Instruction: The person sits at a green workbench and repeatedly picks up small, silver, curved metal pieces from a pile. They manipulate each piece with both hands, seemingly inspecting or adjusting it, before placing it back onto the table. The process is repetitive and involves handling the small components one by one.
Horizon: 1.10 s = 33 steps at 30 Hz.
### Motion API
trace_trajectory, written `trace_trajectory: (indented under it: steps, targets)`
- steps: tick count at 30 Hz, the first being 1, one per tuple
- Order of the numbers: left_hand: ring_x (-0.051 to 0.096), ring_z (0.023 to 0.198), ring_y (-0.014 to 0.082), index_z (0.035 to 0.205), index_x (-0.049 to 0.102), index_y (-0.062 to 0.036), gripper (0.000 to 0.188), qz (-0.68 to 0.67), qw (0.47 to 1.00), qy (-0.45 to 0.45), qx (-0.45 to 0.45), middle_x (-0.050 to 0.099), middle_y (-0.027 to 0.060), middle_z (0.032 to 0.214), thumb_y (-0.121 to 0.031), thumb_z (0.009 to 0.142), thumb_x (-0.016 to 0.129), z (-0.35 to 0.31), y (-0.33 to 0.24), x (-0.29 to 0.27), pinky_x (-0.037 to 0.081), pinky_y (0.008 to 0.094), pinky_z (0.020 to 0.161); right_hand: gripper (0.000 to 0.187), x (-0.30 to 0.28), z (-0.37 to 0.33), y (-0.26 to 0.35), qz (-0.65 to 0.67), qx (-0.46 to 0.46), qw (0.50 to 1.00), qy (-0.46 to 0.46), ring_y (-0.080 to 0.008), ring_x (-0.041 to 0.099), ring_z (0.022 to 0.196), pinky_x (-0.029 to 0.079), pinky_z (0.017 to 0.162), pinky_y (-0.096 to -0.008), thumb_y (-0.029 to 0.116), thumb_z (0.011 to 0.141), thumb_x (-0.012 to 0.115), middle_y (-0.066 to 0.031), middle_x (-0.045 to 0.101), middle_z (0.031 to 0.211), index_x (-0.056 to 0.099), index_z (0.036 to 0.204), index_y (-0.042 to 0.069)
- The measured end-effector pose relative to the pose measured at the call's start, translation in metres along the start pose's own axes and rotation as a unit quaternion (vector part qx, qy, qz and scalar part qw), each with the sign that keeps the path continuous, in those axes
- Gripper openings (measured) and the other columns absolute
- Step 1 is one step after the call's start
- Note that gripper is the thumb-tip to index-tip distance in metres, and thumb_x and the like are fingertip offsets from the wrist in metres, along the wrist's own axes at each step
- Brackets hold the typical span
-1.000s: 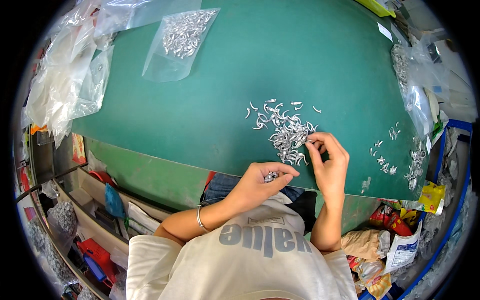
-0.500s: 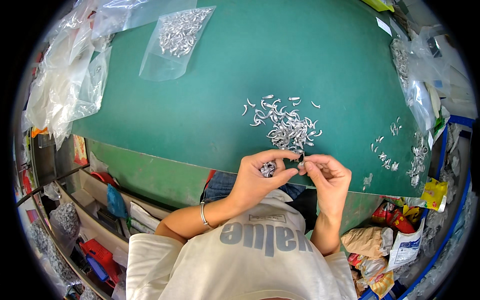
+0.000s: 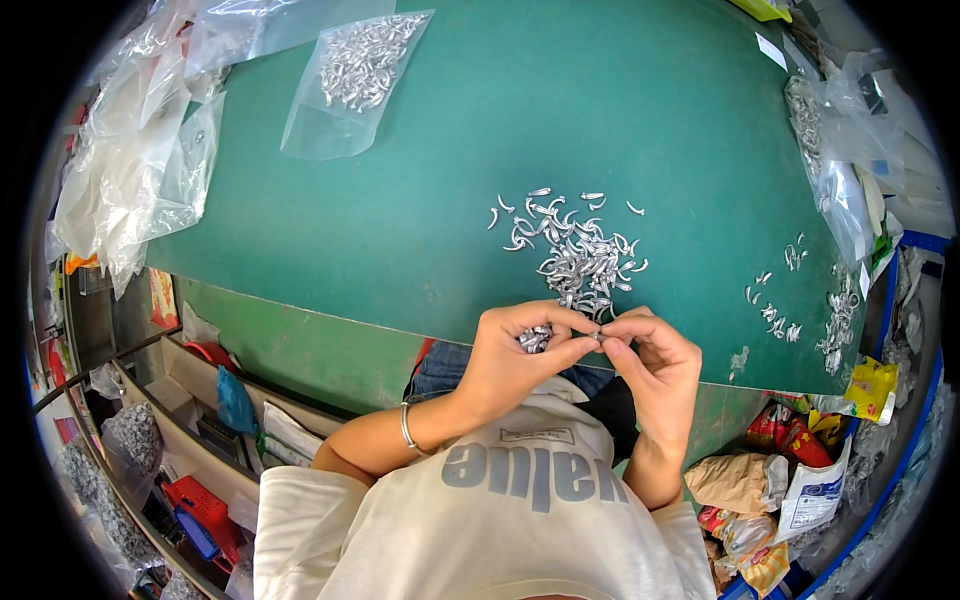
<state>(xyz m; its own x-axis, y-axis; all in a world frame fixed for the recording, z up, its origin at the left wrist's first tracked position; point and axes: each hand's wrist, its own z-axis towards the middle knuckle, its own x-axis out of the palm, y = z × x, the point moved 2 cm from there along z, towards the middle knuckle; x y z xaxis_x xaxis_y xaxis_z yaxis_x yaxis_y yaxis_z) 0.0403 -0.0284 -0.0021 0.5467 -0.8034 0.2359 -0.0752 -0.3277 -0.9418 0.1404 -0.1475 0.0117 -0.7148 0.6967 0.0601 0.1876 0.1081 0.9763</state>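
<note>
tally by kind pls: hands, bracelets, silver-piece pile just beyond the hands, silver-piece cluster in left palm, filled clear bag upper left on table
Hands: 2 (left hand, right hand)
Bracelet: 1
Pile of silver pieces: 1
Cluster of silver pieces: 1
Filled clear bag: 1
Total: 6
Single pieces overlap too much to count.

On the table [image 3: 350, 230], a pile of pieces [image 3: 585, 262] lies right of a bag [image 3: 328, 132].

Pinched metal piece [image 3: 598, 337] mostly hidden, yellow object [image 3: 765, 9] cut off
</note>
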Motion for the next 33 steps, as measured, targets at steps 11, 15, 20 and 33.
trace_trajectory:
  steps: [11,15,20,33]
  targets:
    - [0.035,0.054,0.0023,0.09,0.059,0.0012,0.013,-0.318,0.915,0.09,-0.232,0.045,-0.0043,0.062,-0.009,0.082,0.064,0.001,0.007,-0.003,0.026,0.0189,0.046,0.009,-0.005,0.003,0.001,-0.006,-0.003,1.0,-0.023,-0.01,0.053,0.074,0.04,0.066,-0.0217,-0.008,0.078,0.06,-0.0063,0.061,0.08,0.063,0.085,-0.003]
    - [0.032,0.052,0.0055,0.087,0.05,-0.0012,0.021,-0.386,0.864,0.228,-0.229,0.044,0.0017,0.074,-0.019,0.083,0.061,-0.004,0.008,-0.002,0.022,0.0204,0.045,0.008,-0.014,0.016,-0.001,-0.243,-0.094,0.962,-0.078,-0.0152,0.054,0.071,0.04,0.064,-0.0256,-0.004,0.074,0.064,-0.007,0.061,0.076,0.061,0.08,-0.001]
    - [0.034,0.052,0.0082,0.081,0.048,-0.0011,0.02,-0.413,0.85,0.243,-0.22,0.046,0.0051,0.076,-0.019,0.083,0.057,-0.001,0.008,0.001,0.023,0.0214,0.044,0.014,0.003,0.024,-0.005,-0.513,-0.16,0.838,-0.095,-0.0232,0.05,0.079,0.034,0.071,-0.0344,0.007,0.068,0.072,-0.0053,0.057,0.081,0.062,0.078,0.005]
    - [0.039,0.057,0.0018,0.099,0.065,-0.0025,0.017,-0.117,0.983,0.023,-0.14,0.051,-0.004,0.066,-0.005,0.083,0.062,0.005,-0.001,-0.004,0.029,0.0172,0.047,0.012,0.006,0.007,0.02,-0.511,-0.319,0.798,-0.014,-0.0186,0.054,0.079,0.029,0.073,-0.0348,0.007,0.067,0.067,-0.002,0.058,0.081,0.063,0.078,0.007]
